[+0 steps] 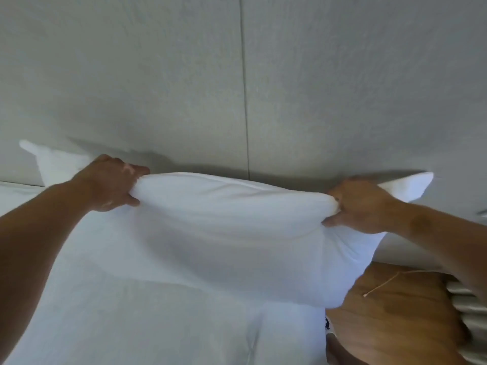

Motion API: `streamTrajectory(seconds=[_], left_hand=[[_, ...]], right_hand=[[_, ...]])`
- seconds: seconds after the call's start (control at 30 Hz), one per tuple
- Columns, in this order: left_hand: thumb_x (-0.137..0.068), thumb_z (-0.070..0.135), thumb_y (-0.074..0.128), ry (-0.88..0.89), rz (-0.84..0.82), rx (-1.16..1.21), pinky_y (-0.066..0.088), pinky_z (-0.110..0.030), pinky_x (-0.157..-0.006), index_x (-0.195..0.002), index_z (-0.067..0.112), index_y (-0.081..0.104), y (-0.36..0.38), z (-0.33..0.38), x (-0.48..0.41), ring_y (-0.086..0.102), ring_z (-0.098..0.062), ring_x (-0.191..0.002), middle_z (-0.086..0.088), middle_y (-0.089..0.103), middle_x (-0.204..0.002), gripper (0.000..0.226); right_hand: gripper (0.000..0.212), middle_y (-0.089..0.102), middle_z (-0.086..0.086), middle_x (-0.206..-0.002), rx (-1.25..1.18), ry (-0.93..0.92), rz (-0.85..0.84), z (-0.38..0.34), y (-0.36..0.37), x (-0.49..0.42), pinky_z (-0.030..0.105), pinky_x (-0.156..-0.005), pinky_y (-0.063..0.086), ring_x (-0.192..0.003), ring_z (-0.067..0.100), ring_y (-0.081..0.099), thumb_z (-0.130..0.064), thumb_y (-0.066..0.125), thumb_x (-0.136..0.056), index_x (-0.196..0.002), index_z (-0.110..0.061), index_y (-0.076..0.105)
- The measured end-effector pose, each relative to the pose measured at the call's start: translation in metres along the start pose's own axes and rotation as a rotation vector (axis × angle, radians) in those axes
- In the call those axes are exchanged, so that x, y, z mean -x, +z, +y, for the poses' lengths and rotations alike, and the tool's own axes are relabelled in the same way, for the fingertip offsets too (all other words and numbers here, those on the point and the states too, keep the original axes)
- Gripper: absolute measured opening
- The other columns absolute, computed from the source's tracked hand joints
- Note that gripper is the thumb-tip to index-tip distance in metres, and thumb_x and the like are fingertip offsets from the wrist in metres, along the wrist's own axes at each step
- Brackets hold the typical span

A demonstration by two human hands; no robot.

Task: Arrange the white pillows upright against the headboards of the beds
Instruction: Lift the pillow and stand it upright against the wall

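Both hands are on the white pillow (224, 233) now, one at each end of its top edge. The left hand (110, 184) has its grip closed on a bunched fold near the pillow's left top corner, thumb in front, fingers over the back. The right hand (361, 206) is clenched on the fabric by the right corner, whose tip pokes out past the knuckles. The pillow stands upright on the bed (131, 325), its top edge close against the grey padded headboard (184, 88), right where a vertical seam (245, 101) runs down. At the right, beside the bed, a wooden surface (395, 312) shows, with a thin cord (382, 284) lying on it.
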State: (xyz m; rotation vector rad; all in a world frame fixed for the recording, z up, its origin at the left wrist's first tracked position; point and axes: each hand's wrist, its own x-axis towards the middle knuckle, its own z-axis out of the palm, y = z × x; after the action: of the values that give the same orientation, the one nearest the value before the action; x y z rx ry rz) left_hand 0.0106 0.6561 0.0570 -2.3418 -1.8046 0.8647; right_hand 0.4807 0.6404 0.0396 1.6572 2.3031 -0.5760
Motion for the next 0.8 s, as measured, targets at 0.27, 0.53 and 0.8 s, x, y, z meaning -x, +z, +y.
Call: streamTrajectory(seconds=[0.27, 0.53, 0.8], left_hand=[[-0.077, 0.061, 0.074, -0.059, 0.126, -0.056, 0.032, -0.029, -0.073, -0.114, 0.036, 0.058, -0.01, -0.036, 0.009, 0.074, -0.02, -0.092, 0.008, 0.079, -0.095, 0.047], [-0.078, 0.05, 0.078, -0.227, -0.053, 0.11, 0.028, -0.043, -0.115, -0.139, 0.032, 0.046, 0.06, 0.001, 0.016, 0.053, -0.019, -0.136, 0.005, 0.063, -0.139, 0.071], [-0.073, 0.045, 0.082, -0.349, -0.065, 0.194, 0.008, -0.062, -0.12, -0.16, 0.04, 0.017, 0.053, -0.015, 0.004, 0.017, -0.015, -0.155, 0.007, 0.03, -0.165, 0.11]], right_hand=[[0.023, 0.055, -0.015, -0.075, 0.027, -0.035, 0.045, -0.024, -0.029, 0.009, 0.032, -0.075, 0.046, -0.08, 0.014, 0.051, -0.053, 0.077, -0.075, -0.085, -0.033, 0.07], [0.046, 0.06, -0.004, -0.114, 0.085, -0.02, 0.008, -0.056, 0.038, -0.011, 0.034, -0.088, 0.043, -0.114, 0.022, 0.056, -0.053, 0.071, -0.079, -0.12, -0.033, 0.061], [0.084, 0.065, -0.006, -0.121, -0.018, 0.085, 0.033, -0.039, 0.043, -0.024, 0.034, -0.08, 0.044, -0.111, 0.026, 0.06, -0.063, 0.083, -0.059, -0.13, -0.035, 0.048]])
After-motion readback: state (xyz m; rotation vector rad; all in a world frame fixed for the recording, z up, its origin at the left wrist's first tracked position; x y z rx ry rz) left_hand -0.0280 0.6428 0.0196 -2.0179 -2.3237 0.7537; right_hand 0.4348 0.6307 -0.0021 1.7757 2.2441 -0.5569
